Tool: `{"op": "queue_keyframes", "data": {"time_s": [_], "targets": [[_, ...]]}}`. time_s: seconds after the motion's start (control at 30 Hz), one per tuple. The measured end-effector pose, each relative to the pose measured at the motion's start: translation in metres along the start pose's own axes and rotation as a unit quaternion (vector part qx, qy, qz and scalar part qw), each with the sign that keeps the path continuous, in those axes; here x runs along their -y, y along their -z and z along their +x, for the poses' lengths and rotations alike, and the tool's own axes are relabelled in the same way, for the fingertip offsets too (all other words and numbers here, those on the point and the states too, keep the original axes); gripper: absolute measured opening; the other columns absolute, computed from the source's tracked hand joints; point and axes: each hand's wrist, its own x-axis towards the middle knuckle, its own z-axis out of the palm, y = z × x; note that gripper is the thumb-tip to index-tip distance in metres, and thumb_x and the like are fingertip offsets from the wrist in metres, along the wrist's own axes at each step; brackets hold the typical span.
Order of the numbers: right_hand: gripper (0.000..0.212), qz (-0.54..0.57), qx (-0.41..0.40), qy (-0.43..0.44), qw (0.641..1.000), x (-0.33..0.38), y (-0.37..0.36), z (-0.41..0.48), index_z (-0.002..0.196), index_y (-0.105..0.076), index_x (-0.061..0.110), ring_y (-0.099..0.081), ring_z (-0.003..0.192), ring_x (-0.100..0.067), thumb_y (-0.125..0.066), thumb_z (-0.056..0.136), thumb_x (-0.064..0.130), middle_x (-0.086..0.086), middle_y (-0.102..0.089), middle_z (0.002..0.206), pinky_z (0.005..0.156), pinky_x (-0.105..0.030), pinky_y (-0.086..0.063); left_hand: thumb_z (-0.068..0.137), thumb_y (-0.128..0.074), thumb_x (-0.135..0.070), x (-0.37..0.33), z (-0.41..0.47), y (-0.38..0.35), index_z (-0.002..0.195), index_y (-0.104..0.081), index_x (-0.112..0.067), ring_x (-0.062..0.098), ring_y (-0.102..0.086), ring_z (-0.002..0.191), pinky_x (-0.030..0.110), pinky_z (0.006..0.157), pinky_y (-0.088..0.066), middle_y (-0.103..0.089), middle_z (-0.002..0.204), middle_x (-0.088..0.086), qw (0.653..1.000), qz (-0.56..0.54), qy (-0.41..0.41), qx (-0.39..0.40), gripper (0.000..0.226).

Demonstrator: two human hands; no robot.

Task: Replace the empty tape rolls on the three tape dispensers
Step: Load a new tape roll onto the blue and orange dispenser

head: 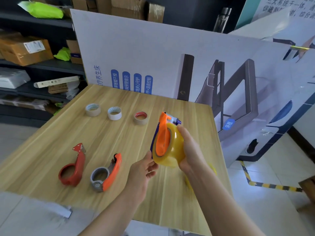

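A pale wooden tabletop backs onto a large white printed poster board; dark shelves hold brown cardboard boxes.

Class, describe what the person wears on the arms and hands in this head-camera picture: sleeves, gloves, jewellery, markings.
Both forearms are bare as far as the frame shows: no sleeves in view. The left hand and right hand wear no gloves, and no rings, watch, bracelets or markings show on the fingers or wrists. Anything worn above the forearms lies outside the picture.
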Motion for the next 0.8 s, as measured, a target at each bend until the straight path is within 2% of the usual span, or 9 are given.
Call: {"op": "queue_keyframes", "data": {"time_s": [0.07,0.13,0.23,0.37,0.5,0.6,0.8], "targets": [[0.037,-0.038,-0.018,-0.021,0.999,-0.015,0.005,0.001,0.096,-0.067,0.018,-0.071,0.081,-0.021,-0.061,0.086,0.054,-0.004,-0.074,0.090,0.069,-0.035,-0.058,0.090,-0.062,-0.024,0.012,-0.002,0.004,0.081,-0.070,-0.003,0.019,-0.056,0.065,0.028,0.064,-0.042,-0.065,0.073,0.011,0.999,0.019,0.034,-0.024,0.023],[0.045,-0.089,-0.030,-0.048,0.994,-0.031,0.010,0.004,0.092,-0.063,0.020,-0.069,0.085,-0.021,-0.054,0.086,0.063,-0.004,-0.072,0.091,0.079,-0.038,-0.057,0.090,-0.063,-0.017,0.024,-0.003,0.009,0.083,-0.067,-0.002,0.020,-0.057,0.065,0.026,0.061,-0.043,-0.065,0.073,0.013,0.995,0.010,0.089,-0.049,0.017],[0.044,-0.121,-0.018,-0.079,0.989,-0.058,0.014,0.010,0.085,-0.059,0.022,-0.066,0.086,-0.017,-0.047,0.089,0.065,0.000,-0.069,0.090,0.089,-0.037,-0.053,0.090,-0.062,-0.012,0.039,-0.004,0.023,0.089,-0.063,0.001,0.023,-0.058,0.070,0.026,0.062,-0.043,-0.065,0.081,0.017,0.986,-0.025,0.157,-0.055,0.013],[0.041,-0.128,-0.012,-0.146,0.981,-0.095,0.018,0.021,0.102,-0.058,0.019,-0.064,0.100,-0.023,-0.046,0.093,0.056,-0.005,-0.067,0.102,0.101,-0.041,-0.048,0.091,-0.059,-0.005,0.063,0.004,0.049,0.097,-0.063,0.001,0.024,-0.059,0.072,0.026,0.060,-0.045,-0.070,0.083,0.019,0.972,-0.026,0.222,-0.067,0.009],[0.031,-0.105,0.002,-0.198,0.975,-0.122,0.026,0.028,0.110,-0.060,0.016,-0.064,0.105,-0.027,-0.051,0.096,0.043,-0.011,-0.069,0.109,0.098,-0.042,-0.048,0.091,-0.056,-0.003,0.091,0.015,0.072,0.095,-0.063,-0.002,0.023,-0.059,0.067,0.026,0.056,-0.043,-0.072,0.069,0.015,0.956,-0.009,0.284,-0.070,0.008],[0.032,-0.118,-0.004,-0.207,0.971,-0.139,0.034,0.031,0.100,-0.063,0.012,-0.067,0.101,-0.030,-0.056,0.094,0.042,-0.015,-0.071,0.105,0.099,-0.045,-0.049,0.092,-0.054,-0.002,0.108,0.024,0.082,0.094,-0.063,-0.006,0.022,-0.058,0.065,0.024,0.055,-0.043,-0.072,0.064,0.013,0.946,-0.002,0.317,-0.065,0.011],[0.036,-0.147,0.005,-0.213,0.966,-0.158,0.039,0.044,0.105,-0.062,0.008,-0.068,0.096,-0.028,-0.054,0.096,0.042,-0.018,-0.068,0.116,0.094,-0.042,-0.051,0.090,-0.054,-0.001,0.123,0.039,0.090,0.092,-0.063,-0.005,0.020,-0.057,0.062,0.018,0.040,-0.044,-0.069,0.059,0.010,0.938,0.016,0.339,-0.070,0.010]]}}
